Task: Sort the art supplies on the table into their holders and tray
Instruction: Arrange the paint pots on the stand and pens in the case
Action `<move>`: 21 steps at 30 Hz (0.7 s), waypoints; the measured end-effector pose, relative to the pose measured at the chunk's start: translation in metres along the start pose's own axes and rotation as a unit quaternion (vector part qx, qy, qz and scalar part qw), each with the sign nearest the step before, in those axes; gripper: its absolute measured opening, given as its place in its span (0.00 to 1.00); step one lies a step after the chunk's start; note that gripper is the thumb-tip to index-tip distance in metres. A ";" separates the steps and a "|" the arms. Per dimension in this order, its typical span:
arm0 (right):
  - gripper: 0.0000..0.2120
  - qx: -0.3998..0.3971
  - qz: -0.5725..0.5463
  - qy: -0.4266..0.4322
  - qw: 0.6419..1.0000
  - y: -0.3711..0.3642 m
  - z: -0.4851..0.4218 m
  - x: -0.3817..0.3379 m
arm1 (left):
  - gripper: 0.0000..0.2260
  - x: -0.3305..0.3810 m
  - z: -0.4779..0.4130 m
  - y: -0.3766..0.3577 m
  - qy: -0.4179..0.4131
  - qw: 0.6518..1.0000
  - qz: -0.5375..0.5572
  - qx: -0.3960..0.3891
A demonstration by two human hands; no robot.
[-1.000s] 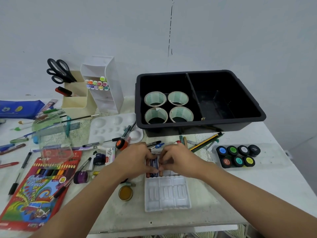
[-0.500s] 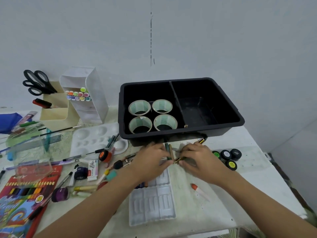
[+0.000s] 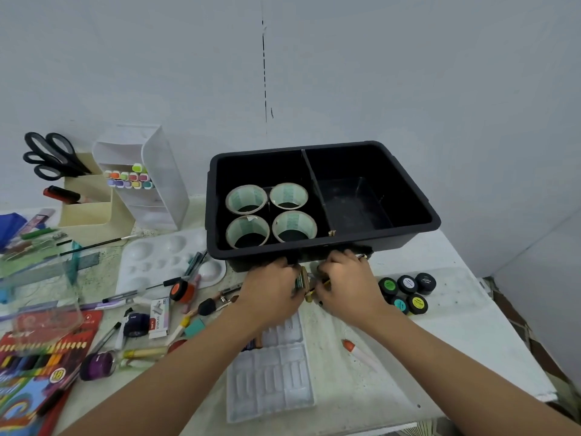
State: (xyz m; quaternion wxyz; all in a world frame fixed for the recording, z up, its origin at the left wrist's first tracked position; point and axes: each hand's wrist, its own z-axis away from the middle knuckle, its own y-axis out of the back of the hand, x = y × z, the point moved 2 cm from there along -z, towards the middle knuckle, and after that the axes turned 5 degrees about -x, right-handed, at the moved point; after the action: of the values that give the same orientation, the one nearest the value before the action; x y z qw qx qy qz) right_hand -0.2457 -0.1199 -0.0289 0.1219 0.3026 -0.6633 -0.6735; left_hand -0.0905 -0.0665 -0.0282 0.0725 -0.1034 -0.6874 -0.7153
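The bench (image 3: 456,325) is crowded on its left half and barer on the right. At its far edge sits the black tray (image 3: 408,234), divided in two: four tape rolls (image 3: 248,199) stand on end in the left compartment, packed together so they take little room, and the right compartment holds nothing I can make out. Left of it, against the wall, the white holder (image 3: 157,196) keeps markers cap-outward so their colours read at a glance, and the cream holder (image 3: 91,215) carries scissors (image 3: 47,155) blades down, handles up for an easy grab. A white palette (image 3: 157,262), a boxed set of coloured pencils (image 3: 31,357) and a clear plastic insert (image 3: 273,372) lie flat among loose pens and brushes. Paint pots (image 3: 408,291) cluster near the right hand.

Just in front of the tray's near wall, the left hand (image 3: 270,291) and right hand (image 3: 345,284) meet. Their fingers are curled inward and pinch a small bundle of pencils (image 3: 303,283) between them, low over the bench, seemingly squaring the ends so the lot can be carried as one. Exactly how many pencils are held is hidden by the knuckles. My guess is the bundle is bound for a holder or the tray; most of the sorting remains undone
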 end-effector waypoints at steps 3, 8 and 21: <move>0.10 -0.012 0.002 -0.016 1.000 -0.001 -0.004 -0.005 | 0.11 -0.001 0.001 0.002 0.015 1.000 0.014 0.015; 0.05 -0.033 -0.032 -0.026 0.999 -0.001 -0.009 -0.011 | 0.08 -0.005 0.002 0.007 0.027 0.999 -0.026 0.034; 0.10 -0.117 -0.091 -0.137 0.979 0.008 -0.016 -0.023 | 0.07 -0.021 -0.005 0.010 -0.048 0.999 -0.016 -0.009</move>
State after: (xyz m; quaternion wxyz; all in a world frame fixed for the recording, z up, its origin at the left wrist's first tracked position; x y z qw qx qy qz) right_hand -0.2203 -0.1205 -0.0145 0.0027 0.2503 -0.5599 -0.7898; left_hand -0.0674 -0.0728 -0.0237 0.0276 -0.1273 -0.6854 -0.7164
